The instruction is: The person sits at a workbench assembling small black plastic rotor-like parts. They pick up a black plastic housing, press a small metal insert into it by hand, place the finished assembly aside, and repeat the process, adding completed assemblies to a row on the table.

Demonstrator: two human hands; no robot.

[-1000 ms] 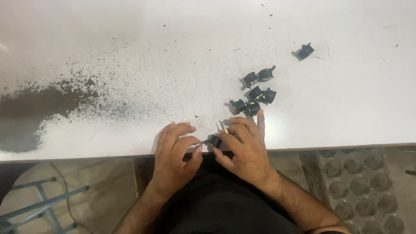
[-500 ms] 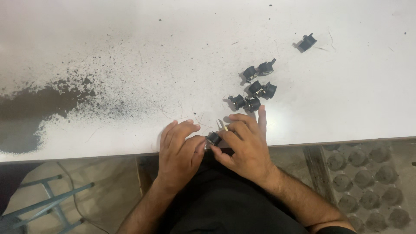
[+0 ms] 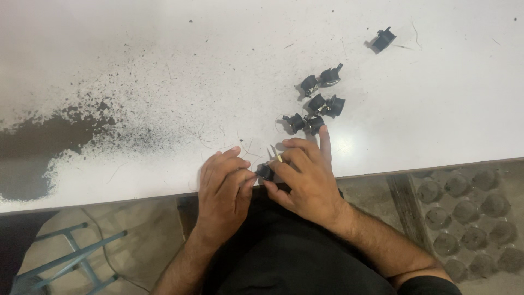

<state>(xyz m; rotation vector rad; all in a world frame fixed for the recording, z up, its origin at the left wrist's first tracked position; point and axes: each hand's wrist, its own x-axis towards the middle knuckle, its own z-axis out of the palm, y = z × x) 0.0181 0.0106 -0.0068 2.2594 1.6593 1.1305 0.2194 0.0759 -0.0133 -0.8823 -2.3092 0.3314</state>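
My left hand [image 3: 225,186] and my right hand [image 3: 303,177] meet at the near edge of the white table [image 3: 164,65]. Between their fingertips they pinch one small black part [image 3: 265,171], mostly hidden by the fingers. My right index finger points out toward a cluster of several similar small black parts [image 3: 316,101] lying just beyond it on the table. One more black part [image 3: 382,39] lies alone farther back to the right.
A dark sprayed stain [image 3: 49,142] with scattered specks covers the table's left side. A few thin wire strands [image 3: 210,139] lie near my hands. Below the table edge are a blue metal stool frame [image 3: 60,257] at the left and a bumpy grey tray [image 3: 475,218] at the right.
Both hands stay together on the small black part at the table edge. The view has shifted slightly; the fingers have moved a little around the part.
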